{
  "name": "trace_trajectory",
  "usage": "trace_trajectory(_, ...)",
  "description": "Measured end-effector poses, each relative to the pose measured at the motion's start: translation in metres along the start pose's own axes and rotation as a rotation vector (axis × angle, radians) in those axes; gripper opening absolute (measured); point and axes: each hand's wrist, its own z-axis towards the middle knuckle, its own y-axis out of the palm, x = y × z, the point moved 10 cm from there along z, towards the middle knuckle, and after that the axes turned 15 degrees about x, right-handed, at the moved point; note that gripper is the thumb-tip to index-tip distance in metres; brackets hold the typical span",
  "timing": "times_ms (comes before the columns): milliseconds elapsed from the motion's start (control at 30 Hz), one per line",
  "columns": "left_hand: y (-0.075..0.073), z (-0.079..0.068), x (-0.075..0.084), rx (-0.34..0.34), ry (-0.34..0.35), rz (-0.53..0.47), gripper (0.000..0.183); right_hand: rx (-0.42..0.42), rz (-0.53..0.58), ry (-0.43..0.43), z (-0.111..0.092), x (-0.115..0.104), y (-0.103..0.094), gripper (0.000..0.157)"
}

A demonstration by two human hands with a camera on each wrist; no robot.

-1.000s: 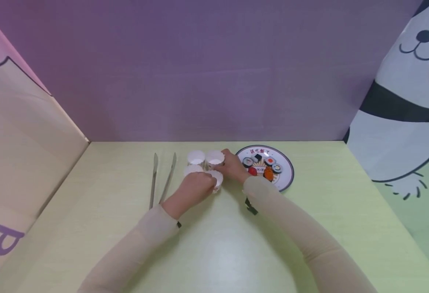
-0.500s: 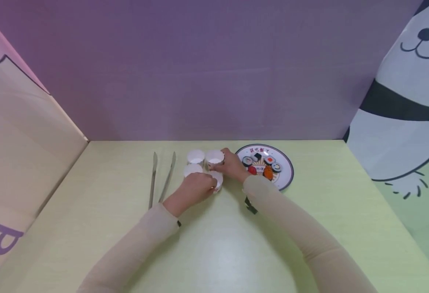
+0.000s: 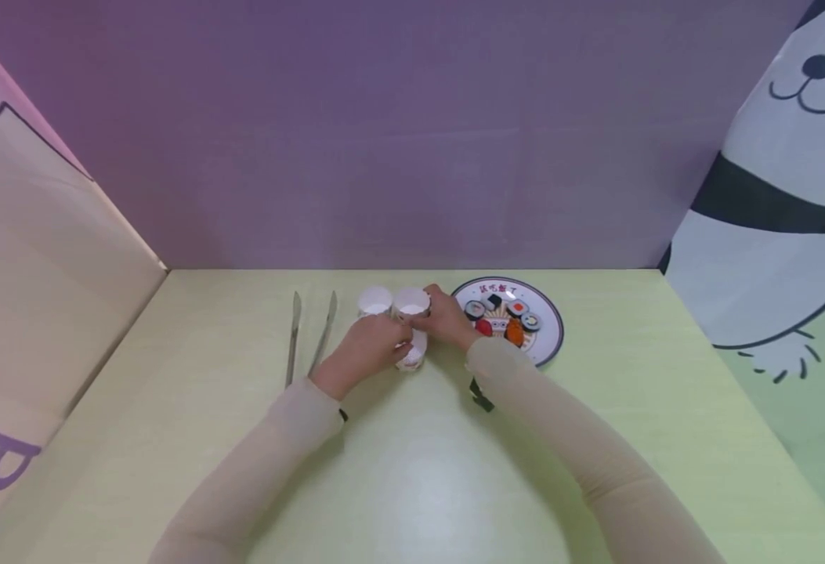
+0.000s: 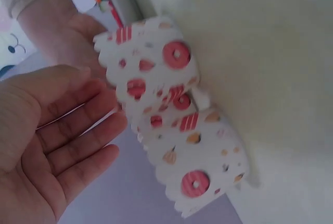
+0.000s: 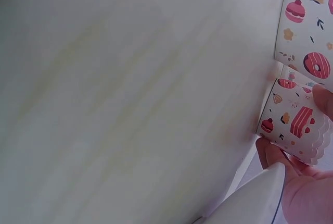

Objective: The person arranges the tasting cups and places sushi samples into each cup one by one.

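Near the tabletop's point(image 3: 412, 501) far edge, the right hand point(image 3: 450, 319) pinches a scallop-rimmed, donut-printed white paper cup point(image 3: 412, 301) between thumb and fingers, seemingly steadying it; over comes the left hand point(image 3: 366, 346), fingers loosely bent, grasping nothing, beside the nearer matching cup point(image 3: 410, 359), perhaps ready to align it. Sushi-like pieces point(image 3: 515, 334) sit on a round white ceramic-looking plate point(image 3: 550, 335) just right.

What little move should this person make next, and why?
Perhaps loosen the right hand from the back right cup: thumb and fingers hold it, yet it seems to stand on the table, close beside the back left cup, and the left hand holds nothing.
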Motion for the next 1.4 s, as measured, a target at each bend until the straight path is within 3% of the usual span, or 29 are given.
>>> trace_trajectory(100, -0.003, 0.006, -0.010, -0.018, -0.052, 0.006, 0.005, -0.009, -0.011, -0.006, 0.001, -0.001, 0.002, 0.052)
trace_trajectory(267, 0.002, 0.016, -0.025, -0.086, -0.139, -0.005, 0.009, -0.020, -0.015, -0.005, 0.000, -0.002, 0.003, 0.058)
trace_trajectory(600, 0.021, 0.032, -0.036, -0.128, -0.215, -0.036, 0.008, -0.007, 0.021, -0.028, -0.003, -0.003, 0.000, 0.047)
trace_trajectory(867, 0.016, 0.038, -0.039, -0.083, -0.228, 0.006, 0.010, -0.002, -0.015, -0.038, -0.001, -0.002, -0.001, 0.051)
trace_trajectory(1400, 0.028, 0.044, -0.040, -0.123, -0.236, -0.005, 0.008, 0.002, -0.015, -0.059, -0.001, -0.005, -0.002, 0.047)
